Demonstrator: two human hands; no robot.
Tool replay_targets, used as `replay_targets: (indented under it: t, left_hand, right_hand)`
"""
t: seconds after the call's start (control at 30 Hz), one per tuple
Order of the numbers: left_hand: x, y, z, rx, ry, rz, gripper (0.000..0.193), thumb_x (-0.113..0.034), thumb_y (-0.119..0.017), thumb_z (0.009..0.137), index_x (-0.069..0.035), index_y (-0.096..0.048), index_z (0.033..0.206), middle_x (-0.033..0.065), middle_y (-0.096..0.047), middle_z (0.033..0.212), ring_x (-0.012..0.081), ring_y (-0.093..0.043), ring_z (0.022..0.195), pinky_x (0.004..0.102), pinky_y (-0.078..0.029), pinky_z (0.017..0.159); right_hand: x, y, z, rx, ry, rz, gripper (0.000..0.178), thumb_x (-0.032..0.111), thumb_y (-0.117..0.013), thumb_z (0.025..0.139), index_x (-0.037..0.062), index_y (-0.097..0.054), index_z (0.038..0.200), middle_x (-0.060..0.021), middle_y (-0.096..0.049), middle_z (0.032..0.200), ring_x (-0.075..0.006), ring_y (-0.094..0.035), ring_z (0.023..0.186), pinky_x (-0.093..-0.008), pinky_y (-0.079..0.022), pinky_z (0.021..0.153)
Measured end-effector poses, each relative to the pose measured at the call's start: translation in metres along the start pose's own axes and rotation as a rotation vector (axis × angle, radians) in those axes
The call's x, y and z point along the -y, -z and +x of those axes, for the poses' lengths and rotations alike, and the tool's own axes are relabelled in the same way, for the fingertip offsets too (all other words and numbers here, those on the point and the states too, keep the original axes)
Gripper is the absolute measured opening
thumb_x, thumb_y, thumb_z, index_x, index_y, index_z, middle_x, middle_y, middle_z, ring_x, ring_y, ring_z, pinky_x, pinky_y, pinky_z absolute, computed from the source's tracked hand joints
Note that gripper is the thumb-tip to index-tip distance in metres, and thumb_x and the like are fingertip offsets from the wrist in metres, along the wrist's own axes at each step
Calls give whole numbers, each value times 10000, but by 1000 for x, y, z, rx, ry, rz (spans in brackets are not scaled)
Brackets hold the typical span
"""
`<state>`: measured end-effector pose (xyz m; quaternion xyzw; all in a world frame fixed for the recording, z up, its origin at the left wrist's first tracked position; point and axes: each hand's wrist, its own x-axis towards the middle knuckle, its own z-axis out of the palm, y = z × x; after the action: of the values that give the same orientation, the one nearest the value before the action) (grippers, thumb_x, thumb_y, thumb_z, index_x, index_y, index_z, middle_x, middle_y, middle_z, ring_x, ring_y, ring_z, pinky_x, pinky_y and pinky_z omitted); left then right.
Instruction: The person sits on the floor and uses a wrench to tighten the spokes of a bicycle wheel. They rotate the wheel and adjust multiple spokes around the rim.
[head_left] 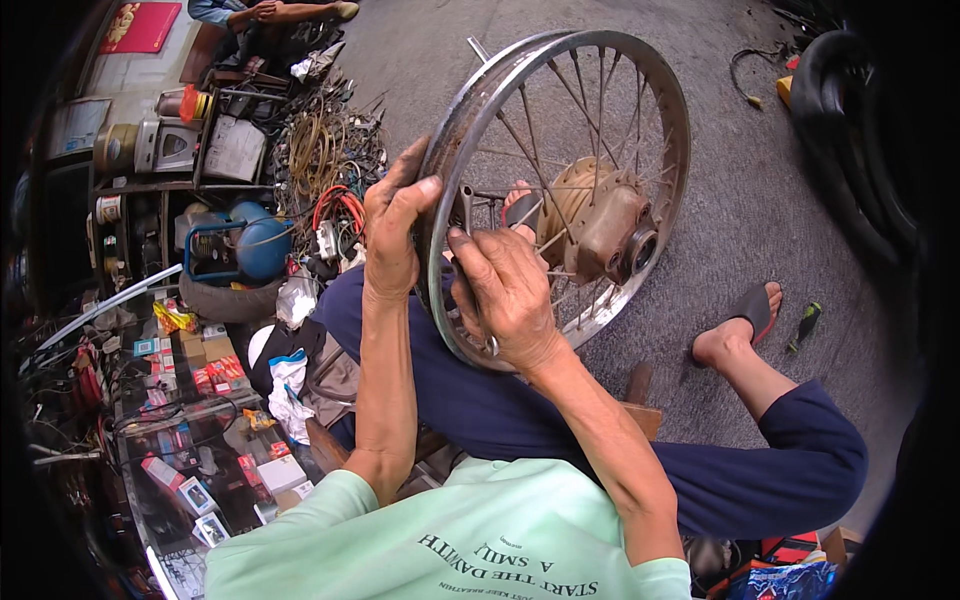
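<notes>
A bare spoked wheel (676,120) without a tyre stands tilted over my lap, its metal rim scuffed and rusty. The brown, dirty hub (612,225) sits at its centre, with thin spokes running out to the rim. My left hand (393,235) grips the rim's left side, thumb on the near edge and fingers behind. Inside the rim, my right hand (515,300) is closed around a metal wrench (464,207). One wrench end shows above the fingers, the other below them near the rim; the palm hides the middle. A short metal stub (479,48) sticks out past the rim's top left.
Left stands a glass-topped case (225,420) with small boxes. Behind it are a blue tank (260,240), a tyre (230,300) and tangled cables (320,150). Black inner tubes (850,150) hang right. A green-black screwdriver handle (805,325) lies by my foot. Another person (265,15) sits far left.
</notes>
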<state>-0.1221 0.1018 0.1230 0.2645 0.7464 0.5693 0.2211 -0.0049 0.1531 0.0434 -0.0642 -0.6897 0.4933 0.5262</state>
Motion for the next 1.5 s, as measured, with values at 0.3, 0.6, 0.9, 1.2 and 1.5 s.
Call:
replay_targets:
  t: [0.3, 0.6, 0.9, 1.2, 1.5]
  left_hand:
    - [11, 8, 3, -46, -10, -37, 417, -79, -552, 919, 69, -544, 1309, 90, -682, 1102, 60, -618, 771, 191, -496, 639]
    - [15, 15, 1, -62, -47, 16, 414, -75, -570, 908, 72, -558, 1294, 75, -674, 1015, 74, -585, 763, 207, -455, 650]
    - [14, 10, 0, -46, -37, -72, 407, -66, -587, 906, 83, -561, 1283, 87, -674, 1067, 91, -613, 847, 217, -489, 737]
    - [11, 7, -2, -21, -51, -77, 402, -49, -592, 911, 73, -554, 1293, 72, -678, 1031, 66, -607, 771, 198, -482, 650]
    - [15, 10, -6, -20, -77, -109, 392, -33, -570, 917, 87, -551, 1289, 100, -682, 1063, 104, -655, 853, 207, -517, 740]
  right_hand:
    - [-9, 41, 78, 279, -685, 383, 256, 164, -576, 870, -41, -692, 969, -120, -677, 717, -163, -668, 633, -295, -546, 582]
    - [-14, 61, 84, -1, -731, 449, 206, 146, -565, 887, -41, -646, 917, -117, -658, 707, -159, -649, 574, -275, -525, 494]
    - [13, 10, 6, -13, -191, 153, 277, -22, -672, 805, -32, -603, 1074, -172, -670, 915, -309, -679, 797, -383, -535, 728]
    - [16, 3, -5, 12, -64, 26, 380, -43, -692, 739, -46, -595, 1106, -190, -631, 942, -336, -649, 814, -413, -525, 741]
    - [10, 38, 67, 187, -631, 329, 215, 132, -587, 858, -56, -665, 927, -108, -685, 784, -150, -673, 680, -272, -541, 613]
